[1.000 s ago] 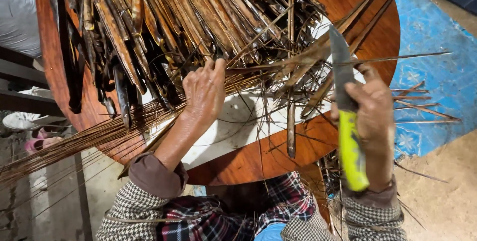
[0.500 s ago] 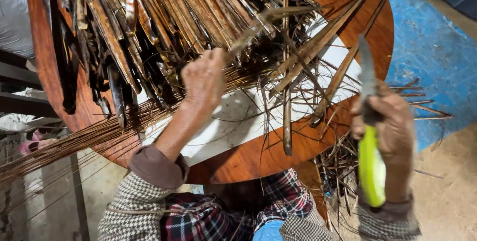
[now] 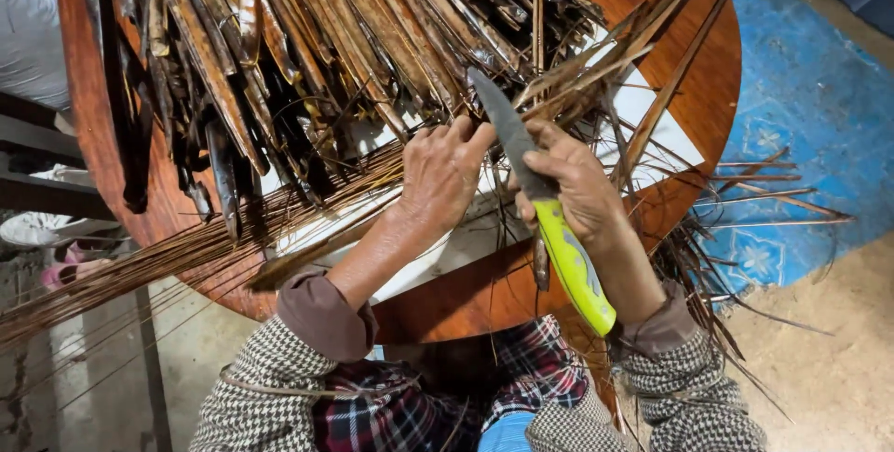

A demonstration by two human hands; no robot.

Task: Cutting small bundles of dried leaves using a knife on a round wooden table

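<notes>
My left hand (image 3: 442,173) rests on the heap of dry brown palm leaf strips (image 3: 307,52) on the round wooden table (image 3: 670,14), its fingers closed on a strip near the middle of the table. Close beside it, my right hand (image 3: 577,182) grips a knife (image 3: 545,205) with a yellow-green handle; the dark blade points up and away over the strips. The two hands nearly touch. A bundle of thin leaf ribs (image 3: 158,266) runs from under my left hand out past the table's left edge.
A white sheet (image 3: 652,117) lies under the strips on the table. A blue patterned mat (image 3: 801,107) covers the floor to the right, with loose strips (image 3: 773,191) on it. Bare sandy floor (image 3: 838,368) lies at lower right. Grey cloth (image 3: 28,42) shows at far left.
My right hand has swung the knife in from the far right to the middle of the table, beside my left hand. My left hand stayed on the strips.
</notes>
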